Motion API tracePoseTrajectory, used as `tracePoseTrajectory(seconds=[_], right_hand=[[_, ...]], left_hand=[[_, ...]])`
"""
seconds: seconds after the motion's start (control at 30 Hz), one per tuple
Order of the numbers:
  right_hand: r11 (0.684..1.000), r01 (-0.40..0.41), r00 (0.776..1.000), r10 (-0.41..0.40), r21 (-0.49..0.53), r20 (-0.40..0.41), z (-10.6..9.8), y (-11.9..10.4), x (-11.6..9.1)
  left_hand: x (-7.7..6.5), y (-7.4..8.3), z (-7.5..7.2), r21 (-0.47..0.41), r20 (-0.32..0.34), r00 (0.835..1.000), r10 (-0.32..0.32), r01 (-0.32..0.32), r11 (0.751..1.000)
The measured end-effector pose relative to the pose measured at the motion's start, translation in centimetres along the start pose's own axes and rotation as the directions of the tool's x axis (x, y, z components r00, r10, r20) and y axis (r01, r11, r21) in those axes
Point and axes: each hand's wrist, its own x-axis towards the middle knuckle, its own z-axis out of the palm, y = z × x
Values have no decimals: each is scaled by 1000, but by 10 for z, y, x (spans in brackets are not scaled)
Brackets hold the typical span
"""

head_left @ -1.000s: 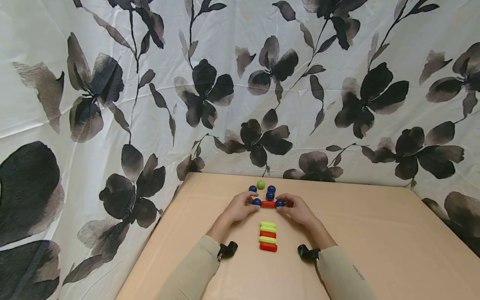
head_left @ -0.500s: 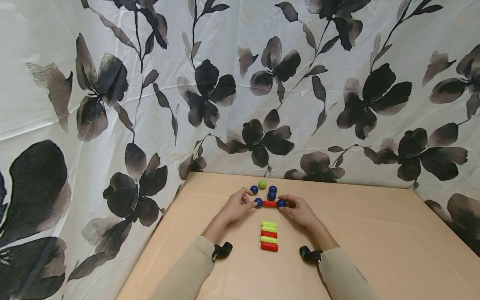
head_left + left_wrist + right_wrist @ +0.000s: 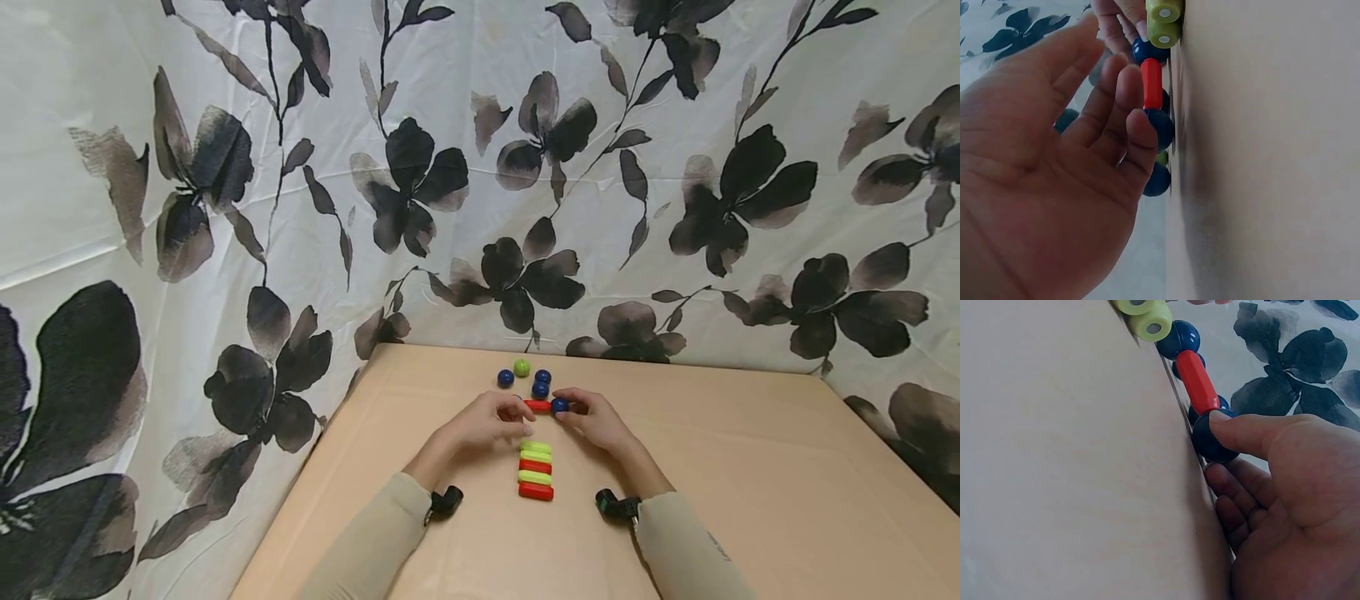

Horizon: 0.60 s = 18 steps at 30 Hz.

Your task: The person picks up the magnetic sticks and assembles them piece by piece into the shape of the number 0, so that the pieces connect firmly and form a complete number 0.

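My right hand (image 3: 596, 419) pinches a blue ball (image 3: 559, 406) between thumb and fingers. That ball joins one end of a red bar (image 3: 537, 406). At the bar's other end sits a second blue ball (image 3: 1180, 339), which the left hand covers in the head view. My left hand (image 3: 480, 423) holds nothing; its fingers are loosely bent, over the left end of this piece and near the row of bars. In the left wrist view its palm shows, with the fingertips in front of the red bar and near blue ball (image 3: 1161, 130).
Red and yellow-green bars (image 3: 536, 478) lie in a row nearer me, with metal discs in the yellow-green ends. Behind the hands are a green ball (image 3: 521, 367) and several blue balls (image 3: 506, 378). A flowered cloth (image 3: 420, 292) hangs beyond the table (image 3: 750, 483).
My left hand has let go of the left blue ball, drawn back, then moved right and nearer to the row of bars. The right hand keeps its hold on the right ball.
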Motion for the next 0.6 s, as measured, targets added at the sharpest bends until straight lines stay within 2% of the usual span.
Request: tracePoseTrajectory(seconds=[0.13, 0.27, 0.47, 0.6], right_hand=[[1000, -6, 1000, 6, 0, -5, 1, -1, -1], [1000, -27, 1000, 27, -6, -4, 0, 0, -1], [1000, -18, 1000, 18, 6, -4, 1, -1, -1], [1000, -15, 1000, 15, 22, -7, 1, -2, -2]], left_hand=[[-2, 5, 4, 8, 88, 996, -24, 23, 1000], [-1, 7, 9, 34, 145, 989, -41, 36, 999], [0, 10, 15, 75, 191, 981, -40, 26, 997], [0, 11, 18, 107, 191, 981, -39, 18, 994]])
